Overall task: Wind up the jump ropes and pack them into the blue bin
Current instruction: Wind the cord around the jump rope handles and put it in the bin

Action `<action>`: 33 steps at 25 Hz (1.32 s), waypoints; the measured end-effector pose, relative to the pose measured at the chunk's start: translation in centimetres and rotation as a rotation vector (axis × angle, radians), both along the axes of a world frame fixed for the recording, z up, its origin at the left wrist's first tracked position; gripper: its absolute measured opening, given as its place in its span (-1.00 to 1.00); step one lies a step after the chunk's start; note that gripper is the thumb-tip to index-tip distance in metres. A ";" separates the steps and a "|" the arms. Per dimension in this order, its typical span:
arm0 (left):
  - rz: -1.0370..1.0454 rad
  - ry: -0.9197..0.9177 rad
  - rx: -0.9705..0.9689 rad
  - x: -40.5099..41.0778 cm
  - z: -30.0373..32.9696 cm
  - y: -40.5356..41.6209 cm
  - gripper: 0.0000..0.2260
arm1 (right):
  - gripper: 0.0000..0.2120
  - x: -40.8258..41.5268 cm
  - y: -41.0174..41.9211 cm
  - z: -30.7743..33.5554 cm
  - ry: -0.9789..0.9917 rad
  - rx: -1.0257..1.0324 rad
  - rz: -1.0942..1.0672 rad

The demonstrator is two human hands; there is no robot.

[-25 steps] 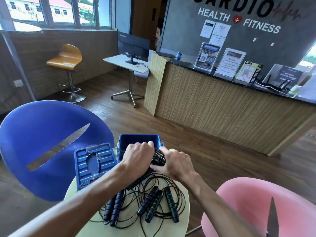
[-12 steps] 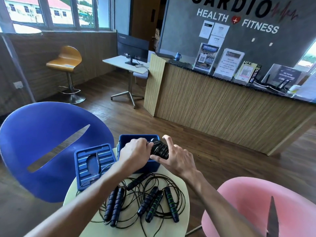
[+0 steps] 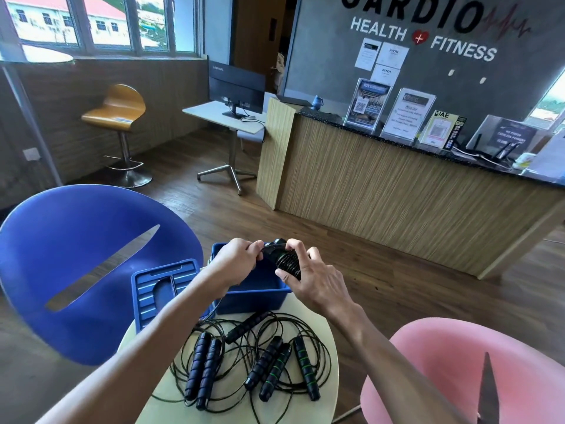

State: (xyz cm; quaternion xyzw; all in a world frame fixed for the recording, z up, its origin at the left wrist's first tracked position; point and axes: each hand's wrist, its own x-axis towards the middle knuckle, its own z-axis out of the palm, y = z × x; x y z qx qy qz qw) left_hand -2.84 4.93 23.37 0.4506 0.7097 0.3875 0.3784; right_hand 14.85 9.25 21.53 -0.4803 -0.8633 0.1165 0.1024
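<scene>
While both hands hover over the blue bin (image 3: 256, 296), I see my left hand (image 3: 237, 260) pinching the cord end and my right hand (image 3: 312, 275) gripping the wound jump rope (image 3: 282, 257). Loose jump ropes (image 3: 260, 359) lie tangled on the round tabletop (image 3: 327, 390), just in front of the bin. On the wall I read "CARDIO HEALTH + FITNESS" (image 3: 423, 33); the monitor (image 3: 237, 87) says "Lenovo".

Both arms extended; left grip (image 3: 237, 260), right grip (image 3: 318, 278) pinching, fingers curled.
</scene>
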 end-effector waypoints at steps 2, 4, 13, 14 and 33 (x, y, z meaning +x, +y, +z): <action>0.011 -0.159 -0.013 -0.1 0.5 -0.3 -0.67 | -0.55 -0.4 0.1 0.0 -0.034 -0.003 0.025; 0.038 -0.273 -0.011 -0.1 1.0 -0.3 -0.68 | -0.51 -0.7 0.1 -0.1 -0.056 0.019 0.042; 0.003 -0.469 0.002 0.3 1.6 -1.0 -0.68 | -0.38 -2.7 0.7 0.8 -0.136 0.043 0.102; -0.006 -0.473 0.016 0.5 1.2 -1.1 -0.68 | -0.37 -2.8 0.9 1.0 -0.115 0.037 0.095; -0.370 0.555 0.358 -4.7 -9.4 -0.8 -0.47 | -0.43 -1.8 -0.1 2.0 0.072 -0.090 0.233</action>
